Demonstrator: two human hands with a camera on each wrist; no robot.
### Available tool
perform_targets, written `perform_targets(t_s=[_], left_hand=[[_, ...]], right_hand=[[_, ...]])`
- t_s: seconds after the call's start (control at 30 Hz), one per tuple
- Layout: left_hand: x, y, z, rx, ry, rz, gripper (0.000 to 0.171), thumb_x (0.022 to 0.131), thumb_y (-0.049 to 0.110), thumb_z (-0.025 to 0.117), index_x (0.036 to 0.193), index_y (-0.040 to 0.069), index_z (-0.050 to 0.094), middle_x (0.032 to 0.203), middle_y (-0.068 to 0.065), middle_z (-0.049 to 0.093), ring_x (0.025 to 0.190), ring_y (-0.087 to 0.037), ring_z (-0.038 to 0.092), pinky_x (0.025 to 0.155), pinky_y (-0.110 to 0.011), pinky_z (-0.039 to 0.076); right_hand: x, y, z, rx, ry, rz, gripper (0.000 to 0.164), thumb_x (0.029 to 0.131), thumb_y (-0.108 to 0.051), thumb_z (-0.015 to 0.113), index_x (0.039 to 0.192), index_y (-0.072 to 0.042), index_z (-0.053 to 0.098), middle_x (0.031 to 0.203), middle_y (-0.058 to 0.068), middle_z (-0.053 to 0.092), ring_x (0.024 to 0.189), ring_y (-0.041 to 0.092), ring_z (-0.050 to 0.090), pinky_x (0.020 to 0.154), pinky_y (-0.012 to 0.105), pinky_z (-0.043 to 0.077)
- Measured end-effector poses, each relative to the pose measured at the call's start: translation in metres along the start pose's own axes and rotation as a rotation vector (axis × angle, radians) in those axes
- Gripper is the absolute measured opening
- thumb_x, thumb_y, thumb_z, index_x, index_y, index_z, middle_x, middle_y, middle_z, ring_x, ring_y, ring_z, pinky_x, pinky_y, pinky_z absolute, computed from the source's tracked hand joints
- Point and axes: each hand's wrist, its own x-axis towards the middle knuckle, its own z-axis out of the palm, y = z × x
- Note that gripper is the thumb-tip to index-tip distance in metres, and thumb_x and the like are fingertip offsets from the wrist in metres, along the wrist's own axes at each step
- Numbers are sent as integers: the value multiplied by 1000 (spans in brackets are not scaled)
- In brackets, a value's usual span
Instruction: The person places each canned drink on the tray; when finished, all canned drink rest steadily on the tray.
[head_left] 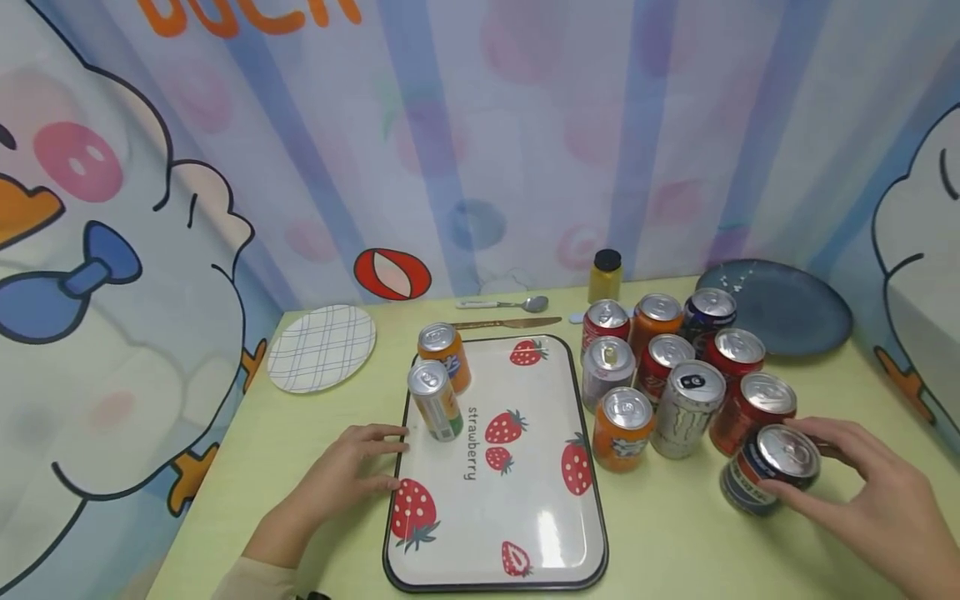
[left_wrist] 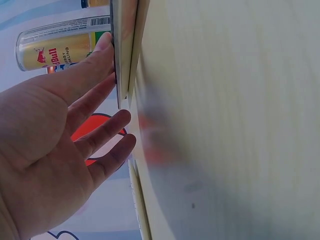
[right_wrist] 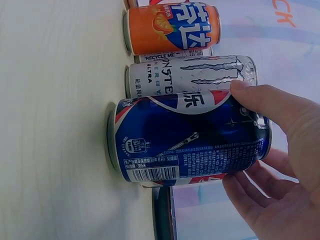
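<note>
My right hand grips a dark blue soda can between thumb and fingers near its top. The right wrist view shows this can upright on or close over the table, beside a white Monster can. My left hand is at the left edge of a white strawberry tray, its fingers fairly straight and the fingertips at the rim. On the tray's upper left stand a gold Red Bull can and, behind it, an orange can.
Several cans stand clustered right of the tray, among them an orange Fanta can and a red can. Behind them are a dark oval plate and a yellow bottle. A checked plate, spoon and knife lie further left.
</note>
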Motion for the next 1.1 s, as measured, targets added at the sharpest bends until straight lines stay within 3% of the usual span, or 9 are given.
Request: perform_targets(t_s=[0.1,0.3,0.47,0.63,0.8,0.93,1.1], left_hand=[[-1,-1,0,-2,3,5,46,82,25,87,125,18,76,145,0,63,135,-33,55,113,-56,47],[-3,-1,0,-9,7,9,46,82,26,87,126,19,76,145,1,62,134,-32,55,112,-56,47],[-3,-1,0,-12,6,4,45,83,26,86,126,19,75,145,1,62,134,-32,54,113,-56,47],[-1,-1,0,-15,2,-7,45,84,26,86,127,18,75,146,1,61,135,-32,54,113,-55,47],[-1,0,0,-14,-7,-25,45,84,25,86,127,18,75,146,1,61,135,-32,54,113,-55,47],[0,1,-2,-8,-17,-19,45,84,25,86,127,17,75,146,0,62,135,-33,54,114,-56,46],[0,1,-2,7,-17,-17,46,84,25,86,128,17,75,146,0,62,136,-33,53,115,-56,45]], right_hand=[[0,0,1,27,-17,20,79,55,-26,103,123,-9,67,120,12,66,104,-28,34,76,-4,36],[-1,-4,3,102,-63,97,74,58,-27,103,122,-14,66,116,-11,58,103,-23,43,78,-5,37],[-6,-21,8,127,-108,108,73,60,-35,102,122,-19,66,121,-3,61,105,-22,43,79,-4,38],[-6,-54,9,187,-165,49,73,61,-37,101,124,-27,66,123,-6,62,111,-15,48,85,-4,37],[-1,-93,18,342,-225,-60,70,62,-25,102,123,-27,68,122,-11,66,113,-4,58,97,0,41],[3,-118,40,462,-263,-141,69,61,-22,102,120,-26,69,123,-11,67,115,2,61,100,6,46],[11,-146,78,533,-307,-220,64,63,-30,101,119,-29,70,124,-12,68,113,4,63,94,18,56]])
